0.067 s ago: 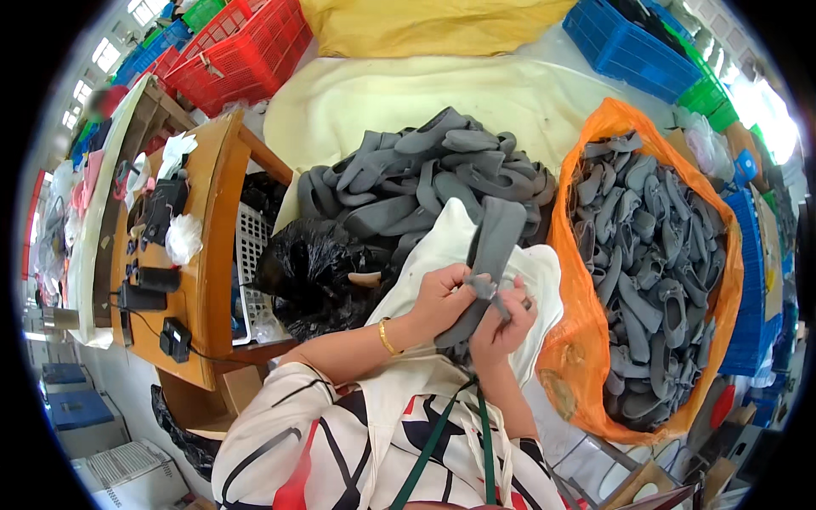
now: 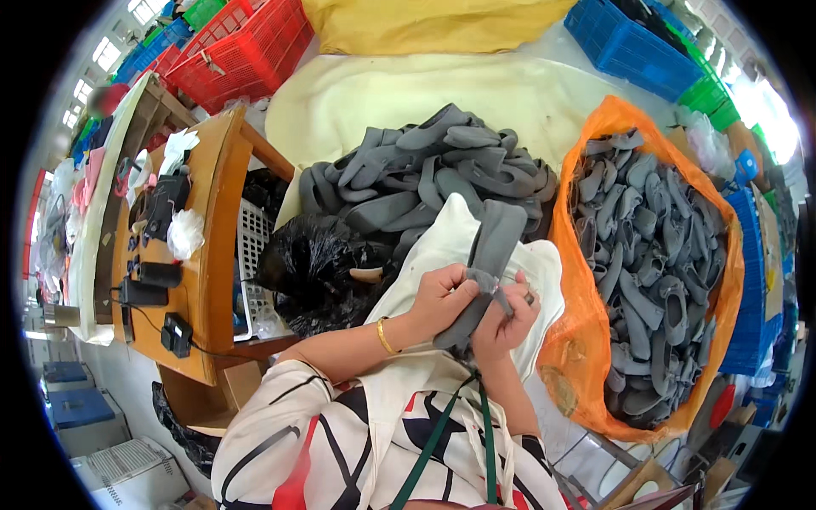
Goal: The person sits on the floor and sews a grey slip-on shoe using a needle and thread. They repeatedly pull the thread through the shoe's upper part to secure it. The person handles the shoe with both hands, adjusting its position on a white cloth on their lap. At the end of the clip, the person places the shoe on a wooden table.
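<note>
Over my lap, both hands hold a grey cloth shoe point(image 2: 495, 236), its long end pointing up and away from me. My left hand point(image 2: 440, 299) is closed on the shoe's side, thumb and fingers pinched at a grey strap point(image 2: 484, 279) across its middle. From the other side my right hand point(image 2: 507, 325) is closed, with a narrow grey strip between its fingers. A tiny pale spot shows by the strap, too small to name. Under the shoe lies a white cloth point(image 2: 537, 265) on my lap. Beyond it is a heap of similar grey shoes point(image 2: 391, 183).
To the right stands an orange sack point(image 2: 558, 327) full of grey shoes. A black plastic bag point(image 2: 297, 285) sits at left beside a wooden table point(image 2: 208, 255) with small black devices. Red point(image 2: 246, 64) and blue crates point(image 2: 633, 51) stand at the back.
My hands and the shoe have barely moved; the fingers shift slightly at the strap. The whole view has tilted a very little.
</note>
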`<state>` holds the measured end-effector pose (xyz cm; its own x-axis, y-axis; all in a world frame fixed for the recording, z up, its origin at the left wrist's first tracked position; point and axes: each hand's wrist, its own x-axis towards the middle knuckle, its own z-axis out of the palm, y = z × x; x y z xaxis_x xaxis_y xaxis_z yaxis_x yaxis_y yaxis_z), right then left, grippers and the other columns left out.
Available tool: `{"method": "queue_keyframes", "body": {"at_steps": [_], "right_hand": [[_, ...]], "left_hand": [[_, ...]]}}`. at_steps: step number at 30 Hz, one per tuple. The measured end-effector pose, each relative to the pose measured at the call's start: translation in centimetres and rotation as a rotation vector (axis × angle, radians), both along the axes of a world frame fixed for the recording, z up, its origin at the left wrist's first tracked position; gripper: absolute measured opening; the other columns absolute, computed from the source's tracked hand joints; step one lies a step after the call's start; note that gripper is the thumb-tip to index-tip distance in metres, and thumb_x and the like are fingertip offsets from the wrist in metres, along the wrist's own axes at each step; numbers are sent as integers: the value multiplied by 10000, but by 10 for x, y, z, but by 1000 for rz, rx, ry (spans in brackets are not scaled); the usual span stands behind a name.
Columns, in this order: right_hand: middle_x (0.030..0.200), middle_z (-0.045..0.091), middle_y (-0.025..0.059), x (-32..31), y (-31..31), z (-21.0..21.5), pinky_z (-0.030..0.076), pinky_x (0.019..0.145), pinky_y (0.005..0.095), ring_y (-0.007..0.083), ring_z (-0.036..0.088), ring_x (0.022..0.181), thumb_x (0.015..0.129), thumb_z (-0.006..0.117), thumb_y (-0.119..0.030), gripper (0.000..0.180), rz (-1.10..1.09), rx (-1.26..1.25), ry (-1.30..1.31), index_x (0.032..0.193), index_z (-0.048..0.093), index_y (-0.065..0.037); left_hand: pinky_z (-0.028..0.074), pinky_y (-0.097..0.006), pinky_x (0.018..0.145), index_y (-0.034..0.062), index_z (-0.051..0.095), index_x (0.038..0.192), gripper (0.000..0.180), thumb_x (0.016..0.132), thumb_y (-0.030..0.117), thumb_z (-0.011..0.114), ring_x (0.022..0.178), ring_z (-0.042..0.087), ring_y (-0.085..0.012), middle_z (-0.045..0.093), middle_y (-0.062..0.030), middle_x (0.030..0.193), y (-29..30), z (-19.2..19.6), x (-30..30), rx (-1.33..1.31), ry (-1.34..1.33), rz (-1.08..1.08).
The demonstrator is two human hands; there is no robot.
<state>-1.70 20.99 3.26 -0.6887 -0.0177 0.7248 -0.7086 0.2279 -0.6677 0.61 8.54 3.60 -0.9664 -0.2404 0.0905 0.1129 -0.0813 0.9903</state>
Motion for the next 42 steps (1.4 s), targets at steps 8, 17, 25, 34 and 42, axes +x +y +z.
{"method": "queue_keyframes", "body": {"at_steps": [8,17,25,34,42], "right_hand": [[907,652,154,62,2,-10,553,823,408,301,631,815,868,651,45,200,246,35,-207,1051,601,-20],[987,626,25,48,32,-5,465,756,249,92,552,858,968,587,-25,70,87,-345,-683,1034,611,-20],[1057,664,82,30,71,-6,531,893,334,148,642,958,1017,573,-81,85,156,-722,-590,1067,584,-13],[1005,652,23,48,36,-23,539,810,261,95,618,858,1002,621,-110,164,209,-662,-909,1133,604,-12],[904,664,21,74,19,-56,504,687,250,93,614,765,964,666,-117,120,389,-69,-989,1032,678,-18]], "left_hand": [[460,-275,641,0,705,888,235,915,230,744,733,542,-51,647,11,777,-71,-15,62,-133,-322,-1037],[317,-268,543,38,535,625,420,933,238,740,612,359,-38,407,67,618,-89,19,68,-324,-439,-781],[494,-257,791,36,717,984,237,1003,258,636,825,636,-89,715,-11,914,-57,42,99,398,-281,-33],[442,-316,992,125,458,1435,461,1014,242,604,1145,569,-116,575,-26,1342,-33,6,91,656,-589,-153],[500,-282,900,78,579,1224,296,963,169,686,1010,638,-134,667,-37,1129,-10,-31,74,631,-590,-88]]}}
